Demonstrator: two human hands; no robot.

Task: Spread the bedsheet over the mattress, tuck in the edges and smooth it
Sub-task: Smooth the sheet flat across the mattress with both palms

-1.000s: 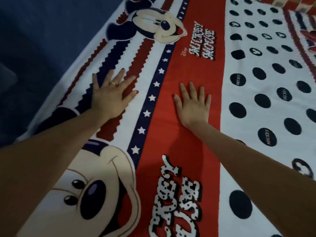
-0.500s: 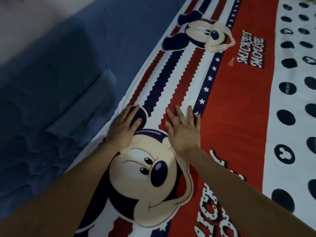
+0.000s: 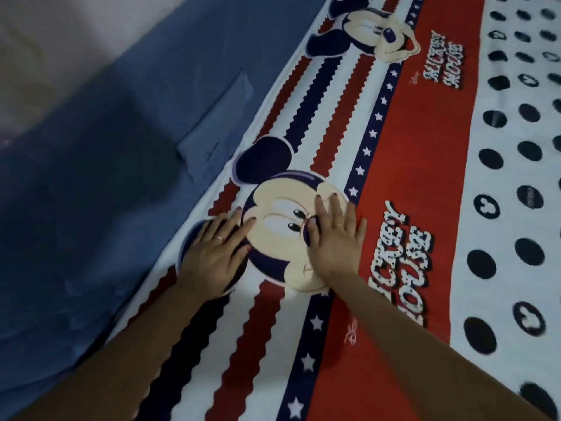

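A printed bedsheet [image 3: 403, 183] with red and navy stripes, a red band and black dots lies flat over the mattress. My left hand [image 3: 212, 256] presses flat on it near the sheet's left edge, fingers straight, beside a cartoon mouse face. My right hand [image 3: 334, 241] lies flat on that face, fingers spread, next to the red band. Neither hand holds any cloth. The sheet's left edge runs diagonally along the blue surface.
A blue fabric surface [image 3: 91, 208] lies to the left of the sheet, with a folded blue flap [image 3: 218, 120] on it. A pale wall or floor area [image 3: 45, 34] shows at the upper left.
Both hands have slid back along the sheet's left side, from the striped part to the lower mouse face. They stay flat. The view has swung left, showing more blue fabric.
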